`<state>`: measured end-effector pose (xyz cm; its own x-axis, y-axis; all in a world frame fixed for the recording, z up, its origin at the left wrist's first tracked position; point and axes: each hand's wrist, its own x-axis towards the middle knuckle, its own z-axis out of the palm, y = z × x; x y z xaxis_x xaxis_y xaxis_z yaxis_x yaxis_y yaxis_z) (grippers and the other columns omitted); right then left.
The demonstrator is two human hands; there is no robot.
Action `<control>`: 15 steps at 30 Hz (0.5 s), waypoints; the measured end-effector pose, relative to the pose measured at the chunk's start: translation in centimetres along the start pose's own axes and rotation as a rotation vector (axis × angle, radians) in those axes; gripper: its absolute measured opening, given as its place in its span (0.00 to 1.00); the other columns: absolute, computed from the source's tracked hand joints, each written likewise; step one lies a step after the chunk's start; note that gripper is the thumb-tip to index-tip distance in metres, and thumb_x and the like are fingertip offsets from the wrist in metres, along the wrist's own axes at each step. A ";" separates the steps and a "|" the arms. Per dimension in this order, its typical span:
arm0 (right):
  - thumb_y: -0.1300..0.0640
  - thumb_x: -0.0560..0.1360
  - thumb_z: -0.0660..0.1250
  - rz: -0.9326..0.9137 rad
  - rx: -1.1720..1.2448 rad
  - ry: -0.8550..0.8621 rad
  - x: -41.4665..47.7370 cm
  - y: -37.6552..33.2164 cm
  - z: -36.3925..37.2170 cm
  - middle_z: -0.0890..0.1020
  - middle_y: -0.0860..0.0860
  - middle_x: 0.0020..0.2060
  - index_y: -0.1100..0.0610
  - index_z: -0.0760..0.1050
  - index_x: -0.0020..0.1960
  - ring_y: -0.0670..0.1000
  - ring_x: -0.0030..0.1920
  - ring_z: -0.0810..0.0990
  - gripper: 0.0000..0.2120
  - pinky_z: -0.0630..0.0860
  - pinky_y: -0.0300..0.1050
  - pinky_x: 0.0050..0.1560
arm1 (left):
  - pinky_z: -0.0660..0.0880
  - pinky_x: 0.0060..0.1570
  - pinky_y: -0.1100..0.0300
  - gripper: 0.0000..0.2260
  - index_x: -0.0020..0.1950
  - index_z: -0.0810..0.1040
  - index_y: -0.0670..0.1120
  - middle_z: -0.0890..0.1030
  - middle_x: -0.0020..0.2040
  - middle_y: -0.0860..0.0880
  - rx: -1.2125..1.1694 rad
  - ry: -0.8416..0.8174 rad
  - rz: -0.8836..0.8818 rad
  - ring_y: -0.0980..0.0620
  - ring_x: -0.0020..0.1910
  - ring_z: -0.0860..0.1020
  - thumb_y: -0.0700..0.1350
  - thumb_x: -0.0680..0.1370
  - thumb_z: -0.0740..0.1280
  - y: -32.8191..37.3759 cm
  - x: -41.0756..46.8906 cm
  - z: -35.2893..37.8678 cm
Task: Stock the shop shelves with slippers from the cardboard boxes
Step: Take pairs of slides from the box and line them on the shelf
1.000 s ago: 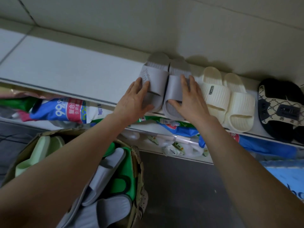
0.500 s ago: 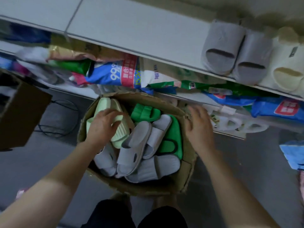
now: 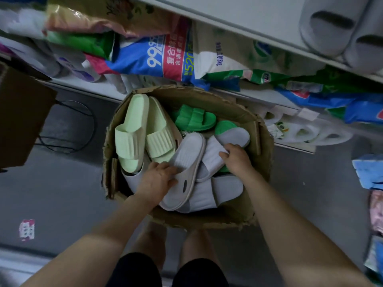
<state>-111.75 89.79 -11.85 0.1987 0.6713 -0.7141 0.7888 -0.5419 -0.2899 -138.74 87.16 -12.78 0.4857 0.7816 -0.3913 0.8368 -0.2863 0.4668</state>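
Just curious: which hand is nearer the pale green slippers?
Left. The left hand grips a grey slipper right beside the pale green slippers; the right hand holds another grey slipper, farther right.

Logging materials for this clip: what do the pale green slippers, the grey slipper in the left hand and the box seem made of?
Pale green slippers: probably moulded foam or soft rubber, matte; one-piece ribbed straps, thick soles. Grey slipper gripped by the left hand: seemingly the same, matte, ribbed surface. Box: brown cardboard, dull; torn, frayed rim.
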 end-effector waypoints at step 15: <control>0.56 0.82 0.59 -0.181 0.149 0.108 -6.4 4.1 -3.3 0.70 0.50 0.48 0.55 0.71 0.51 0.50 0.48 0.71 0.04 0.63 0.42 0.45 | 0.74 0.45 0.49 0.09 0.51 0.83 0.52 0.80 0.44 0.45 0.016 0.145 -0.129 0.39 0.44 0.74 0.45 0.71 0.73 2.6 -0.3 -1.3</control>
<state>-107.87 84.95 -6.41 0.1294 0.8098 -0.5723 0.7244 -0.4713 -0.5031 -137.07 86.93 -10.43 0.3339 0.8837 -0.3281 0.8941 -0.1867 0.4072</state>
